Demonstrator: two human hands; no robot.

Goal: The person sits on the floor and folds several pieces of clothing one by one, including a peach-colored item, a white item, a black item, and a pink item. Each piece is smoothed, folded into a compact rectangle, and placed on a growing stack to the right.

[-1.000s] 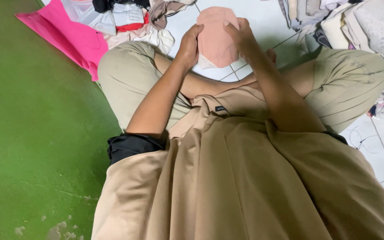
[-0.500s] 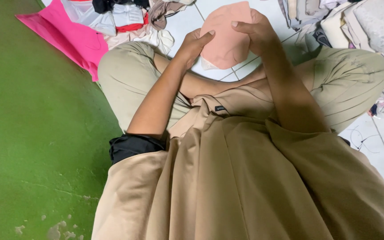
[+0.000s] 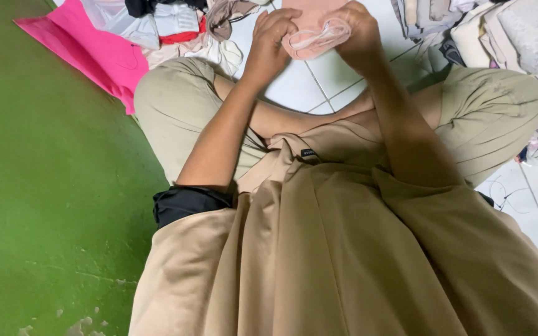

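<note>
Both hands clench a small pink garment (image 3: 314, 28) above the tiled floor (image 3: 300, 87): left hand (image 3: 272, 40) pinches one edge, right hand (image 3: 359, 34) the other. Risk: the thin pale trim could slip from the fingers, letting the fold open.

Both forearms extend forward, converging. Left hand (image 3: 272, 43) and right hand (image 3: 359, 34) are raised, close together, fingers curled closed in a pinch.
</note>
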